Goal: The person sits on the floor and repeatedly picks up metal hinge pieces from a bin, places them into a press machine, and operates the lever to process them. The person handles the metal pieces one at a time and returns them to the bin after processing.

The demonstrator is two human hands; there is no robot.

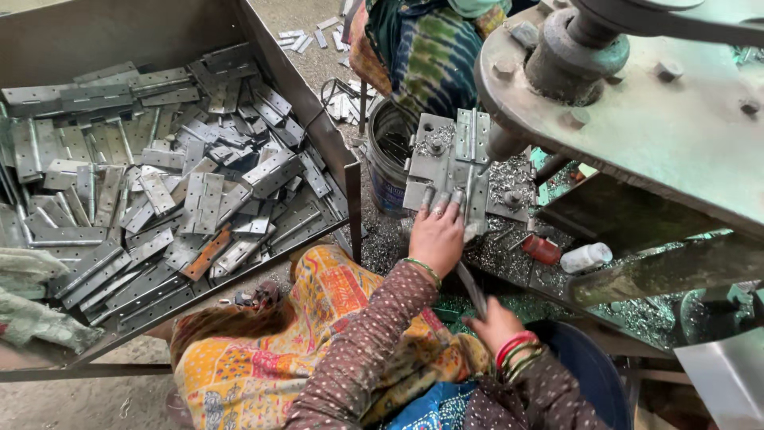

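Under the drill, left hand (436,236) presses a hinge (465,163) flat.

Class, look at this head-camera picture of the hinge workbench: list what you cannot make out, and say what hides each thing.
- Right hand: motion blur hides its grip on the thin metal piece.
- Left hand: its fingertips press the hinge; the palm side is hidden.
- Bucket: its contents are too dark, partly behind the hinge.
- Machine: cut off by the top and right edges.
- Tray of hinges: cut off at the left edge.
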